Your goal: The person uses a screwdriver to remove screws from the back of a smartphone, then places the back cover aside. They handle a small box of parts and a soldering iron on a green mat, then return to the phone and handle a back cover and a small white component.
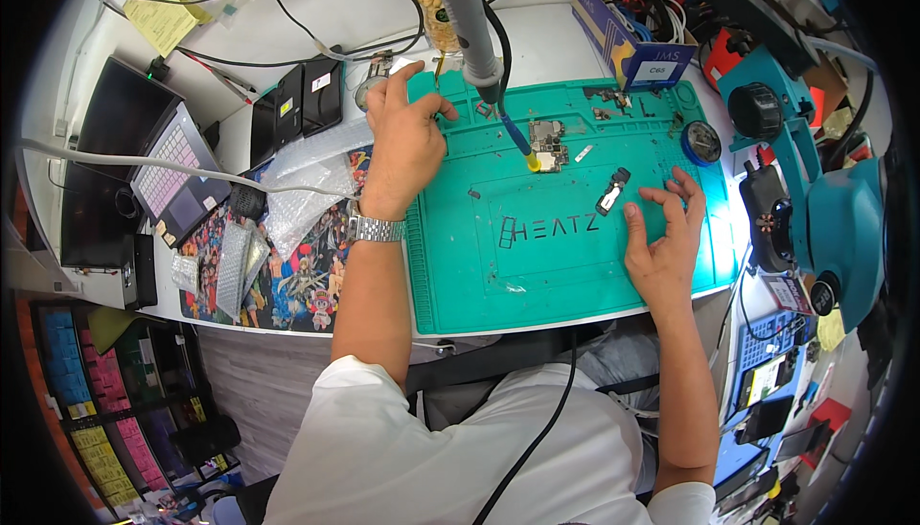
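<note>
My left hand (407,137), with a metal watch on its wrist, hovers at the far left corner of the green work mat (450,276). Its thumb and forefinger are apart, and nothing shows between them. My right hand (666,247) rests at the mat's right side, fingers loosely spread and bare. Just left of it lies a small black and silver part (612,191). Farther back sits a small circuit board (547,142), with the yellow tip of a blue rod-like tool (517,142) over its left edge. A small pale strip (584,153) lies beside the board.
A grey post (465,17) stands over the mat's far side. Behind are a box of cables (637,36) and small parts (613,99). A round tin (701,142) and a teal machine (843,228) stand right; bubble wrap (307,190) and a laptop (182,175) lie left.
</note>
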Demonstrator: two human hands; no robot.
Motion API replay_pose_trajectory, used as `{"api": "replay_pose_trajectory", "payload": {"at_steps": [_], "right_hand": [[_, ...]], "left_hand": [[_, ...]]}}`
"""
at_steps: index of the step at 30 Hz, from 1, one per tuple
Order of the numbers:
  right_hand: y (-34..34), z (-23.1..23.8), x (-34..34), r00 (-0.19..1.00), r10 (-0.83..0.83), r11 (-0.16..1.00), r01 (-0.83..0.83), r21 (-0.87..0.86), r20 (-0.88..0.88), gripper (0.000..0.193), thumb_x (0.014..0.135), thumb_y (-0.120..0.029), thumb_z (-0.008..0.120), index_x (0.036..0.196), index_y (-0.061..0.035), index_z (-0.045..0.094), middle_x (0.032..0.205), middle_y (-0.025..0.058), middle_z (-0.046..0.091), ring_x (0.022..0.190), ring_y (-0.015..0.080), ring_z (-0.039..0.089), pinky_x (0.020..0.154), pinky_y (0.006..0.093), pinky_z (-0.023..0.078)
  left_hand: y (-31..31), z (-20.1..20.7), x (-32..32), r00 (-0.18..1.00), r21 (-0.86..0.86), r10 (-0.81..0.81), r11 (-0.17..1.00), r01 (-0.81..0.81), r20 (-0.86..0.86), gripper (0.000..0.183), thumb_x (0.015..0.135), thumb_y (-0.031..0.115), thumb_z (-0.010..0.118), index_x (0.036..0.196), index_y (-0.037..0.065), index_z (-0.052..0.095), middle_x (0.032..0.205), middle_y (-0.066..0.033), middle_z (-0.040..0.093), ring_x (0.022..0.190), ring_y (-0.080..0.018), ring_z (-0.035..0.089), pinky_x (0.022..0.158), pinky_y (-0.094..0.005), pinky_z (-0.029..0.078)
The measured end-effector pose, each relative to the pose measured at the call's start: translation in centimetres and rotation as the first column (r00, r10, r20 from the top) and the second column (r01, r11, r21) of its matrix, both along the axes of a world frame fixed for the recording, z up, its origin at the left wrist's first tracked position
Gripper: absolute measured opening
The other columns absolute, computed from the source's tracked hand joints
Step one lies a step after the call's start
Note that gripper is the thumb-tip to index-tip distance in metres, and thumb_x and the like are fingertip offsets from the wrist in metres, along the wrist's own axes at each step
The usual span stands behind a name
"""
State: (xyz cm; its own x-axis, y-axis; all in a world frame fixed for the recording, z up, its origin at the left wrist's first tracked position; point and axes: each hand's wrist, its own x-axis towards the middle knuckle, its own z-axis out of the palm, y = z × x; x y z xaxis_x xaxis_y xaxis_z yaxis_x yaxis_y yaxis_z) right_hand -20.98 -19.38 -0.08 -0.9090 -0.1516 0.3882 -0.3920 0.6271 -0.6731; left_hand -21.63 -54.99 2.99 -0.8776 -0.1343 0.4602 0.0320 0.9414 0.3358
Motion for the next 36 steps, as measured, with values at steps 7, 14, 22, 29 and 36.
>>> {"api": "replay_pose_trajectory", "payload": {"at_steps": [7, 14, 22, 29, 36], "right_hand": [[0.0, 0.0, -0.1, 1.0, 0.0, 1.0, 0.0, 0.004, -0.002, 0.025, 0.096, -0.013, 0.08, 0.118, -0.0054, 0.071, 0.153, 0.0253, 0.048, 0.135, 0.0421, 0.055, 0.111, 0.0541, 0.046], [0.0, -0.1, -0.1, 1.0, 0.0, 1.0, 0.0, 0.009, -0.019, 0.025, 0.095, -0.012, 0.08, 0.118, -0.0051, 0.071, 0.152, 0.0254, 0.049, 0.134, 0.042, 0.055, 0.11, 0.0537, 0.047], [0.1, -0.2, -0.1, 1.0, -0.005, 1.0, 0.005, -0.012, 0.006, 0.026, 0.095, -0.013, 0.081, 0.118, -0.0057, 0.071, 0.153, 0.0244, 0.048, 0.134, 0.0417, 0.055, 0.111, 0.0538, 0.047], [0.0, -0.3, -0.1, 0.999, 0.02, 0.999, -0.019, 0.039, -0.03, 0.028, 0.094, -0.015, 0.083, 0.119, -0.0079, 0.072, 0.156, 0.0232, 0.046, 0.135, 0.0399, 0.052, 0.112, 0.0545, 0.044], [0.0, -0.4, -0.1, 1.0, 0.003, 1.0, -0.003, 0.007, 0.009, 0.028, 0.094, -0.016, 0.083, 0.118, -0.0068, 0.071, 0.157, 0.0234, 0.045, 0.137, 0.0402, 0.05, 0.112, 0.0552, 0.043]], "left_hand": [[1.3, -0.9, -0.2, 0.978, 0.035, -0.175, 0.985, 0.172, 0.113, 0.046, 0.084, -0.009, 0.064, 0.097, 0.026, 0.09, 0.166, -0.0148, 0.05, 0.144, -0.0452, 0.042, 0.125, -0.0537, 0.033], [-0.6, -1.1, -0.2, 0.995, -0.057, -0.095, 0.994, 0.096, 0.023, 0.045, 0.077, -0.012, 0.06, 0.089, 0.02, 0.089, 0.157, -0.0101, 0.06, 0.135, -0.0412, 0.049, 0.119, -0.0488, 0.042], [-2.7, 1.1, 0.1, 0.906, 0.047, 0.157, 0.988, -0.15, -0.394, 0.029, 0.099, 0.0, 0.066, 0.119, 0.013, 0.083, 0.141, -0.0164, 0.065, 0.106, -0.0338, 0.072, 0.092, -0.0431, 0.06], [3.9, 0.4, -0.2, 0.981, 0.037, -0.159, 0.986, 0.164, -0.116, 0.05, 0.098, 0.024, 0.08, 0.145, 0.009, 0.069, 0.162, -0.0217, 0.043, 0.129, -0.0412, 0.059, 0.11, -0.0537, 0.051], [7.9, -0.4, 0.3, 0.915, 0.052, -0.381, 0.925, 0.377, 0.136, 0.071, 0.09, 0.034, 0.089, 0.151, 0.011, 0.063, 0.149, -0.0182, 0.064, 0.146, -0.0452, 0.048, 0.121, -0.0553, 0.036]]}}
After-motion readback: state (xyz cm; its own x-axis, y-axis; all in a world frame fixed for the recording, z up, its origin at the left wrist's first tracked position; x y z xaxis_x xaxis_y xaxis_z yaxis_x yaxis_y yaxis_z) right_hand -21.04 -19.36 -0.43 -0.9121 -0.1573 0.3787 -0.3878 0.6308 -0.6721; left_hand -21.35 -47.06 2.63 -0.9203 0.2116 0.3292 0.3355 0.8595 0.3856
